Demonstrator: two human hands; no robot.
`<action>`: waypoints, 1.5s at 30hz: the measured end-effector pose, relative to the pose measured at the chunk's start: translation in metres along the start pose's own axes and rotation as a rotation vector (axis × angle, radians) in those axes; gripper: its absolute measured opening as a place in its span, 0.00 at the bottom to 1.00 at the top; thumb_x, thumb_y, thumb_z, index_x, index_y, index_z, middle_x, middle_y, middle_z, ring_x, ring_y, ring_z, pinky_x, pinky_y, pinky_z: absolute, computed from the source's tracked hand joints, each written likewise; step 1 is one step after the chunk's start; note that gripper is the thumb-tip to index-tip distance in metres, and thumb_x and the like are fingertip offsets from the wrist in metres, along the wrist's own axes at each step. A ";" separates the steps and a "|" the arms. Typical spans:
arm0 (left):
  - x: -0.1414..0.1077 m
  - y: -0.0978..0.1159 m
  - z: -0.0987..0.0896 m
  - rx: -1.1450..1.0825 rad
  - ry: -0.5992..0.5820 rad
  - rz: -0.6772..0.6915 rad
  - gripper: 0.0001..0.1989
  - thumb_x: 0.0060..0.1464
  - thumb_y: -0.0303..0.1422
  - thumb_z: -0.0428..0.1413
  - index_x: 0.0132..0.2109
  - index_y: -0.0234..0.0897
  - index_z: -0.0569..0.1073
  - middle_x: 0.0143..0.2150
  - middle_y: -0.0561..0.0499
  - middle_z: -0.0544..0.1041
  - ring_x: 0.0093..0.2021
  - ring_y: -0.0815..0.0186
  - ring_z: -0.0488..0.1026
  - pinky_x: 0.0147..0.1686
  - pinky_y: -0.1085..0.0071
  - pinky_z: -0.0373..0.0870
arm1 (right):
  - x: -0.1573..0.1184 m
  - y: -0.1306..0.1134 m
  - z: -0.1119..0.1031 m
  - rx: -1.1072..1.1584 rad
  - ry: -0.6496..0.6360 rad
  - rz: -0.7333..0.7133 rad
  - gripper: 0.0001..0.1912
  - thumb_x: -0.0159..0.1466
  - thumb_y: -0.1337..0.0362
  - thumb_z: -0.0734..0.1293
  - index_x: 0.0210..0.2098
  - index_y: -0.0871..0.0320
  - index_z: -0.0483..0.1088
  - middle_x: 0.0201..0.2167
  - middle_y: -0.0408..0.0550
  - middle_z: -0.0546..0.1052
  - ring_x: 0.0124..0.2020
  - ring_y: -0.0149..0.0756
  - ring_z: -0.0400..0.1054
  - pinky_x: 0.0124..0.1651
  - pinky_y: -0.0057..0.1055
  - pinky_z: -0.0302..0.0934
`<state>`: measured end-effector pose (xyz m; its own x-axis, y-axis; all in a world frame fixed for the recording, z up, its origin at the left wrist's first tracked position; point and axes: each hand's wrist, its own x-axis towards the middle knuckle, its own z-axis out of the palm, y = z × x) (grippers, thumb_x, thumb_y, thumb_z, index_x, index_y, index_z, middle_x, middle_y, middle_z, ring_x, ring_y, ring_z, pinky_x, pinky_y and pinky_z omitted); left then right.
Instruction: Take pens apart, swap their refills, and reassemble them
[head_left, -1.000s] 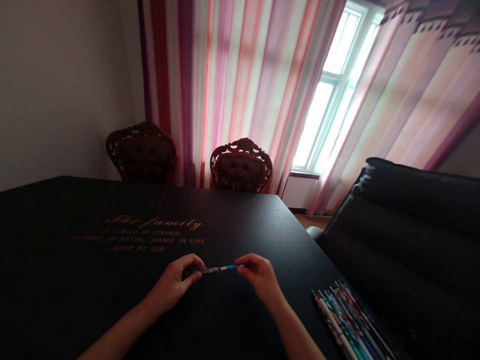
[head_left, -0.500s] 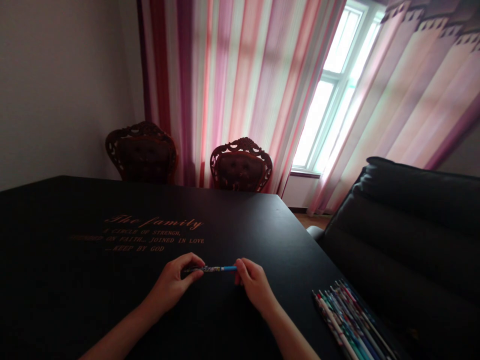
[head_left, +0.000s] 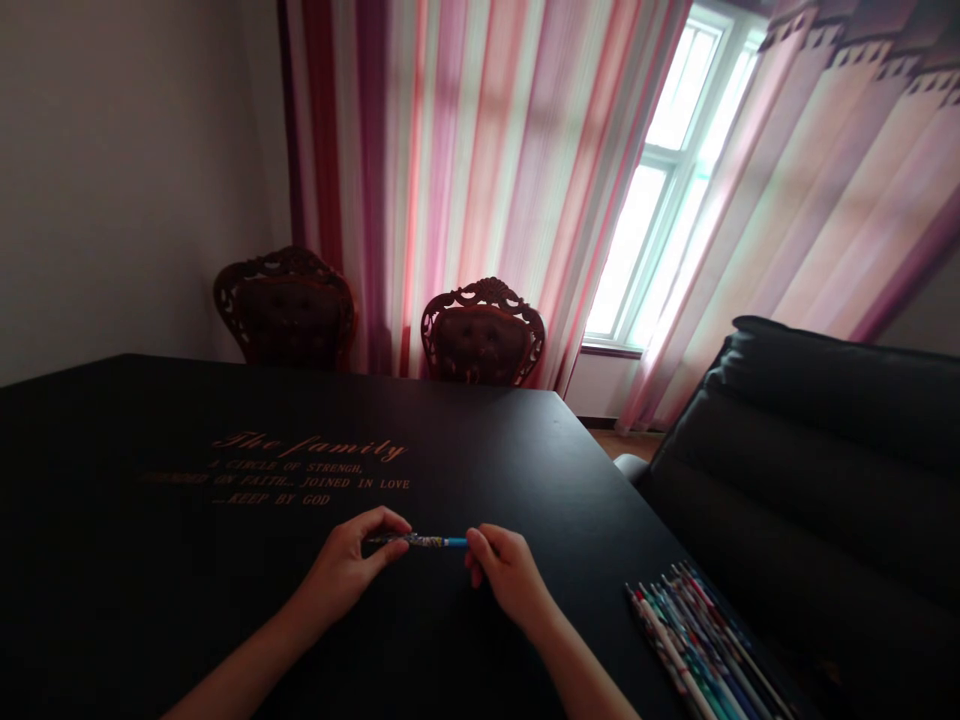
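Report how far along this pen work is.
Done: one pen is out of the bunch. In hand: the left hand holds its patterned barrel, and the right hand is at its blue end. Left: the other pens lie bunched near the table's right corner, untouched.

Slim pen [head_left: 420, 541] here, busy patterned barrel with a bright blue end. It's sideways, pretty much level.

- Primary source: daylight through the window [head_left: 664, 180], overexposed to white glare.
- Beside the window: curtains [head_left: 480, 180] backlit, glowing.
- Left of the window: wall [head_left: 127, 180] dim, unlit grey.
- Below the window: black table [head_left: 465, 440] and sofa [head_left: 810, 470] underexposed, heavily shadowed.
- Toward frame edges: wide-angle distortion tilts straight lines; fine detail soft.
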<state>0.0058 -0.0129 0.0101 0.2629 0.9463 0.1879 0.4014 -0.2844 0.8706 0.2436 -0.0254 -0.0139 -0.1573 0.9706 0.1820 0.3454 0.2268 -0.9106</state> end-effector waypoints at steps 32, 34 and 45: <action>-0.005 0.003 0.030 -1.157 -0.016 -0.218 0.12 0.57 0.40 0.54 0.41 0.39 0.75 0.44 0.46 0.77 0.51 0.59 0.71 0.56 0.59 0.64 | -0.010 -0.011 0.037 0.358 -0.103 0.211 0.38 0.58 0.31 0.52 0.13 0.57 0.60 0.05 0.38 0.58 0.08 0.23 0.50 0.15 0.24 0.39; -0.003 0.006 0.026 -1.328 0.012 -0.267 0.07 0.58 0.36 0.53 0.37 0.39 0.73 0.36 0.49 0.76 0.46 0.61 0.74 0.55 0.59 0.66 | -0.009 -0.012 0.037 0.370 -0.103 0.189 0.40 0.58 0.31 0.48 0.15 0.59 0.66 0.08 0.41 0.63 0.10 0.25 0.56 0.17 0.24 0.45; 0.000 0.011 -0.023 -1.625 0.184 -0.161 0.19 0.58 0.42 0.45 0.22 0.38 0.59 0.21 0.57 0.55 0.23 0.70 0.58 0.28 0.69 0.68 | -0.004 0.002 0.031 0.358 -0.057 0.140 0.37 0.60 0.34 0.53 0.21 0.61 0.70 0.12 0.42 0.67 0.15 0.26 0.62 0.22 0.23 0.53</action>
<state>-0.0095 -0.0124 0.0304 0.1632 0.9866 -0.0013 -0.9049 0.1502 0.3983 0.2158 -0.0313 -0.0276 -0.1861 0.9819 0.0353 0.0239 0.0405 -0.9989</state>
